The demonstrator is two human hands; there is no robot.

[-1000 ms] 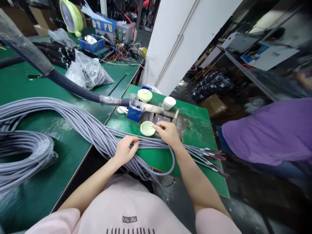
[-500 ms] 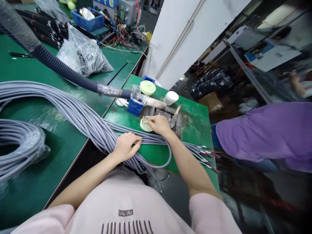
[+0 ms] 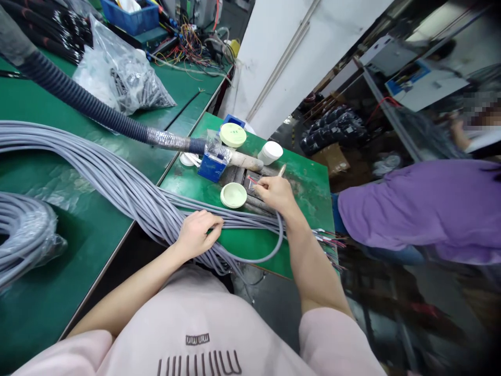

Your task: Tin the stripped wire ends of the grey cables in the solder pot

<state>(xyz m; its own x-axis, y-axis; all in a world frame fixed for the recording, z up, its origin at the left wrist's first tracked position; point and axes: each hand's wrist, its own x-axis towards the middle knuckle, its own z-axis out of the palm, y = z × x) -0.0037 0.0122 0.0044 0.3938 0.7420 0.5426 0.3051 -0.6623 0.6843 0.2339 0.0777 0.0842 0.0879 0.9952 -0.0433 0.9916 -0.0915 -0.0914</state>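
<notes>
My right hand (image 3: 276,194) is closed in a pinch on the end of a grey cable (image 3: 279,237). Thin red wires (image 3: 252,180) stick out past its fingertips, above a dark, worn metal block (image 3: 235,176). From this hand the cable loops back toward the bundle. My left hand (image 3: 199,230) rests on the thick bundle of grey cables (image 3: 133,185), fingers loosely bent and thumb apart. Between the hands and a little beyond them is a shallow pale-yellow dish (image 3: 234,195). Its contents are hard to make out.
A ribbed hose (image 3: 90,107) ends in a pale tube by a blue box (image 3: 212,167). A yellow-green lid (image 3: 233,134) and a white jar (image 3: 271,152) stand behind. Bagged parts (image 3: 133,86) lie at the left. A person in a purple top (image 3: 415,209) is at the right.
My right hand has moved right with the cable end, from over the pale-yellow dish to over the metal block. My left hand stays on the bundle. The view has shifted slightly.
</notes>
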